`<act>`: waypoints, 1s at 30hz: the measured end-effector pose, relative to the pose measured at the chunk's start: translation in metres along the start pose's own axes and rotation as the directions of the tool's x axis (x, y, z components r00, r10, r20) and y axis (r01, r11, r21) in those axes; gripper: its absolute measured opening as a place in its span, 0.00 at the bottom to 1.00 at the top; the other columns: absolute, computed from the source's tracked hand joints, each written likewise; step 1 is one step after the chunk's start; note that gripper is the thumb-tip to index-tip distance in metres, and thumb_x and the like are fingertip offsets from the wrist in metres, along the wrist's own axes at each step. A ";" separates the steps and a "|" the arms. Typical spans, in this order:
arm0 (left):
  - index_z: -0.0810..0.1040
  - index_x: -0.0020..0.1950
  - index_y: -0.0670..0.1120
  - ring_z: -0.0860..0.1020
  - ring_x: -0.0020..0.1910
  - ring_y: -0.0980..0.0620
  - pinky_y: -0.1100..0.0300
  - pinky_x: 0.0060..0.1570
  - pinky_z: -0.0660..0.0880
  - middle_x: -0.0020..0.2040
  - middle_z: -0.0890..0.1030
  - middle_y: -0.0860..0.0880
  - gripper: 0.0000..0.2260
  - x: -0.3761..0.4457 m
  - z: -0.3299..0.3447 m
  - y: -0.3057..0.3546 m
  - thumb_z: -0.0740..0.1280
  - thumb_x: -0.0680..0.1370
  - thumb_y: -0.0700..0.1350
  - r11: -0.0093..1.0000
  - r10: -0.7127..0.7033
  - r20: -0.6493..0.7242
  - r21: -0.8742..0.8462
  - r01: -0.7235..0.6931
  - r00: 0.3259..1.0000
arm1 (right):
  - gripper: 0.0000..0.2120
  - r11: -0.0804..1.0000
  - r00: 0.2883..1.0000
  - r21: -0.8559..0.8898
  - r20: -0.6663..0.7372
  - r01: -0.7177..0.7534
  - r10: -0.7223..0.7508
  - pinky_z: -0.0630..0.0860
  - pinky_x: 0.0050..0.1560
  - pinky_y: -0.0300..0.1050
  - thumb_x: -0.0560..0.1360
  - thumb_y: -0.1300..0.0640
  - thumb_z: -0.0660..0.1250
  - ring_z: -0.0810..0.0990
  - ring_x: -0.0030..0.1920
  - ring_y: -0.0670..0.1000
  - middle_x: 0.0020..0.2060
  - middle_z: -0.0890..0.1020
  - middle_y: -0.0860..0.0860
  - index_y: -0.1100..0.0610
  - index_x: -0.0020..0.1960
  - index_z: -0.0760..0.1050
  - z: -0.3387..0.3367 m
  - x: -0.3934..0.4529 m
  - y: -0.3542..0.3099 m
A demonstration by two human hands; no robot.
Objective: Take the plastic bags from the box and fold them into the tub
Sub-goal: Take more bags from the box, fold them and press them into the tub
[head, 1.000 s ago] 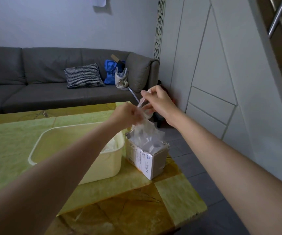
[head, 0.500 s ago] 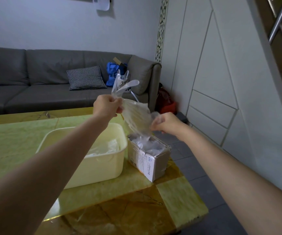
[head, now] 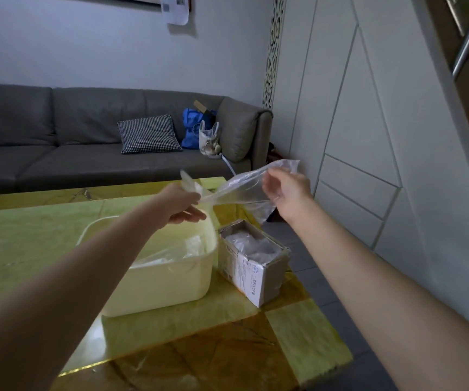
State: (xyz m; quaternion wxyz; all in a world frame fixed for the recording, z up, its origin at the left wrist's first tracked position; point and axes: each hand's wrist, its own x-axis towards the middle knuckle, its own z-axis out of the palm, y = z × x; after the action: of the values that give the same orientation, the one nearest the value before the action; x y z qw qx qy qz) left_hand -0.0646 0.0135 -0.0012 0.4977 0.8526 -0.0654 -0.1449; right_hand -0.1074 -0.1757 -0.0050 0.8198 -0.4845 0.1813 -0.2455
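A clear plastic bag (head: 240,187) is stretched in the air between both hands, above the box. My left hand (head: 184,203) grips one bunched end over the tub's far corner. My right hand (head: 285,190) holds the other end, out past the table's right edge. The open cardboard box (head: 251,273) stands on the table's right side with more crumpled clear bags (head: 251,244) inside. To its left sits the cream plastic tub (head: 168,280), touching or nearly touching the box, with clear plastic (head: 177,249) lying in it.
The yellow-green marble table (head: 24,238) ends just right of the box, with grey floor tiles (head: 321,292) beyond. A grey sofa (head: 58,153) with a checked cushion and bags stands behind the table. White panelled doors (head: 369,136) line the right side.
The bag has been pulled clear of the box. My hands have drawn apart, the right one swinging up and right, stretching the bag out sideways.
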 end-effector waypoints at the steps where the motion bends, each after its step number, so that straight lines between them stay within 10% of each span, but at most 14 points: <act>1: 0.72 0.56 0.39 0.78 0.29 0.56 0.64 0.29 0.67 0.42 0.82 0.45 0.09 0.002 -0.002 -0.002 0.59 0.80 0.43 0.998 0.031 -0.038 0.052 -0.029 0.999 | 0.08 0.989 0.997 -0.128 -0.016 0.073 -0.076 0.72 0.31 0.37 0.76 0.66 0.65 0.74 0.29 0.46 0.30 0.77 0.51 0.57 0.39 0.74 0.004 -0.001 -0.002; 5: 0.67 0.66 0.42 0.77 0.37 0.54 0.59 0.39 0.75 0.57 0.76 0.47 0.19 0.000 -0.003 0.008 0.62 0.78 0.49 0.940 0.339 -0.182 0.039 -0.338 0.923 | 0.06 0.611 0.889 -0.646 0.333 0.458 -0.315 0.69 0.32 0.33 0.78 0.60 0.64 0.73 0.31 0.42 0.36 0.79 0.48 0.56 0.46 0.79 0.017 -0.009 -0.003; 11: 0.71 0.61 0.46 0.71 0.30 0.58 0.68 0.31 0.72 0.41 0.75 0.51 0.18 -0.016 0.005 0.022 0.60 0.77 0.56 0.870 0.425 0.358 -0.414 -0.266 0.831 | 0.06 0.426 0.723 -0.608 0.664 0.670 -0.189 0.75 0.39 0.46 0.77 0.61 0.65 0.78 0.34 0.52 0.34 0.81 0.54 0.64 0.46 0.78 0.044 -0.027 -0.006; 16: 0.74 0.54 0.43 0.68 0.27 0.60 0.71 0.27 0.69 0.32 0.73 0.53 0.16 -0.016 -0.009 0.003 0.67 0.70 0.50 0.925 0.320 0.463 -0.341 -0.168 0.826 | 0.06 0.246 0.660 -0.614 0.722 0.750 -0.207 0.66 0.35 0.31 0.75 0.58 0.68 0.69 0.31 0.38 0.28 0.72 0.42 0.60 0.43 0.78 0.050 -0.028 -0.014; 19: 0.76 0.47 0.43 0.67 0.26 0.60 0.71 0.26 0.67 0.29 0.71 0.53 0.14 -0.015 -0.028 -0.013 0.69 0.67 0.50 0.988 0.153 0.488 -0.079 -0.131 0.859 | 0.08 0.280 0.663 -0.602 0.690 0.748 -0.289 0.71 0.42 0.39 0.75 0.56 0.69 0.71 0.33 0.38 0.29 0.73 0.40 0.61 0.48 0.81 0.052 -0.020 -0.013; 26: 0.78 0.48 0.46 0.72 0.24 0.61 0.71 0.20 0.67 0.38 0.77 0.53 0.43 -0.001 -0.102 -0.053 0.78 0.38 0.66 0.988 0.094 0.208 -0.143 -0.065 0.973 | 0.16 0.395 0.715 -0.596 0.568 0.699 -0.408 0.69 0.33 0.43 0.76 0.56 0.67 0.73 0.27 0.48 0.31 0.77 0.62 0.71 0.43 0.75 0.073 -0.016 0.020; 30: 0.76 0.43 0.43 0.66 0.20 0.60 0.70 0.17 0.63 0.29 0.74 0.50 0.21 0.007 -0.119 -0.074 0.78 0.60 0.54 0.999 -0.040 0.103 -0.032 0.044 0.994 | 0.13 0.269 0.768 -0.732 0.516 0.625 -0.379 0.62 0.37 0.47 0.78 0.59 0.60 0.73 0.39 0.57 0.32 0.74 0.55 0.58 0.36 0.66 0.086 -0.014 0.067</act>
State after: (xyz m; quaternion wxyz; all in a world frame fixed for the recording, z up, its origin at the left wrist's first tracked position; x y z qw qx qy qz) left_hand -0.0231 0.1474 -0.0113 0.5052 0.8366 -0.0703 -0.1999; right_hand -0.0576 -0.0793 -0.0238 0.3403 -0.8898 0.0161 -0.3036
